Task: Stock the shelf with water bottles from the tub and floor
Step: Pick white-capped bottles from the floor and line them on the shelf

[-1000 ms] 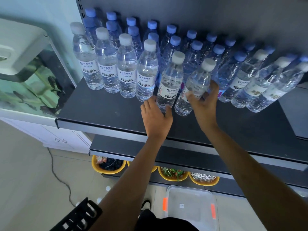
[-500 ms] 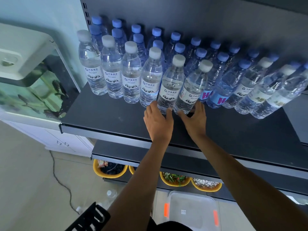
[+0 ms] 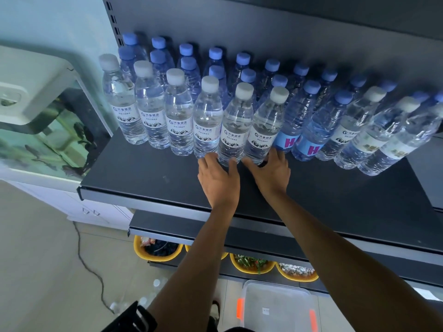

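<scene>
Water bottles (image 3: 179, 116): seen from the head camera, they are standing in rows across the upper half of the frame. White-capped ones are lining the front and blue-capped bottles (image 3: 215, 53) are crowding behind them.
Shelf (image 3: 143, 173): a dark board is carrying all the rows, and its bare front strip is running across mid-frame.
Fifth bottle (image 3: 236, 130): it is standing upright in the front row at centre frame, touching its neighbours.
Left hand (image 3: 219, 180): it is cupping the base of the fifth bottle, fingers curling round the left side and thumb round the right.
Sixth bottle (image 3: 263, 130): it is standing just right of the fifth, beside two bottles with blue H labels (image 3: 287, 142).
Right hand (image 3: 271, 173): it is bracketing the base of the sixth bottle, thumb lying on the left and fingers wrapping the right.
Tub (image 3: 275, 307): a clear tub is sitting on the floor at bottom centre.
Loose bottles (image 3: 157, 282): they are lying on the floor at lower left, blurred.
Fish tank (image 3: 43, 140): it is standing at the left edge.
Yellow bowls (image 3: 155, 252): they are sitting under the lower shelf.
</scene>
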Motion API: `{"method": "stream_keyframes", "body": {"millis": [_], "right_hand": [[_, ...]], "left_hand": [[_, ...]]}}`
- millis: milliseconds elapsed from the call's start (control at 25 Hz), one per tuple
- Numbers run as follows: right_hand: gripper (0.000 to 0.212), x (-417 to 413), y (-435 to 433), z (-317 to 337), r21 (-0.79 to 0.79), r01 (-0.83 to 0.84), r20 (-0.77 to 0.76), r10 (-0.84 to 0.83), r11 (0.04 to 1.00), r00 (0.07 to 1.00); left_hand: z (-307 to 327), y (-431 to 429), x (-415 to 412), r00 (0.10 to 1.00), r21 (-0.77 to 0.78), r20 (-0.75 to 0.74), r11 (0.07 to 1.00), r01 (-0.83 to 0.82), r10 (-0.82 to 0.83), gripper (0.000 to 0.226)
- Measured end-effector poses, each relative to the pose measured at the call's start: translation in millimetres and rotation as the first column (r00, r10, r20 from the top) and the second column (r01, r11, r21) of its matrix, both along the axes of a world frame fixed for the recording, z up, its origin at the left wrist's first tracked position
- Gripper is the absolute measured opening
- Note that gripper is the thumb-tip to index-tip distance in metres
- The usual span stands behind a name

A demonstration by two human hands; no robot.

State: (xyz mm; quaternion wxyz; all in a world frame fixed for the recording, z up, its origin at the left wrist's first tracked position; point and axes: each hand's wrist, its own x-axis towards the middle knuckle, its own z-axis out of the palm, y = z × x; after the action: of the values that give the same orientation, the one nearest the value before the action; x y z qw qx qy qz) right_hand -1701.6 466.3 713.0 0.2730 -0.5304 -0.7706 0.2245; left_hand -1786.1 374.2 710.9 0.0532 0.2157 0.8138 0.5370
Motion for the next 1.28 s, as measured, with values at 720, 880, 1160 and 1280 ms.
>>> {"method": "stream_keyframes", "body": {"millis": [720, 880, 1160, 1280], "right_hand": [[0.035, 120.6, -130.2, -20.6, -0.027, -0.539, -0.486, 0.460, 0.842, 0.743], [0.035, 163.0, -186.1, -77.9, -0.153, -0.683, -0.415, 0.581, 0.714, 0.700], [0.038, 213.4, -249.6, -238.5, -0.395, -0.716, -0.147, 0.730, 0.575, 0.667], [0.039, 218.8, -275.8, -321.2, -0.461, -0.714, -0.047, 0.789, 0.527, 0.613]], "left_hand": [[-21.9, -141.7, 111.9, 0.900, 0.277, 0.343, 0.886, -0.372, 0.270, 0.023], [-66.1, -229.5, 162.0, 0.792, 0.234, 0.413, 0.788, -0.569, 0.449, 0.021], [-196.4, -359.4, 225.7, 0.568, 0.050, 0.441, 0.612, -0.789, 0.695, 0.028], [-279.0, -391.8, 246.4, 0.491, -0.033, 0.467, 0.569, -0.822, 0.736, 0.037]]}}
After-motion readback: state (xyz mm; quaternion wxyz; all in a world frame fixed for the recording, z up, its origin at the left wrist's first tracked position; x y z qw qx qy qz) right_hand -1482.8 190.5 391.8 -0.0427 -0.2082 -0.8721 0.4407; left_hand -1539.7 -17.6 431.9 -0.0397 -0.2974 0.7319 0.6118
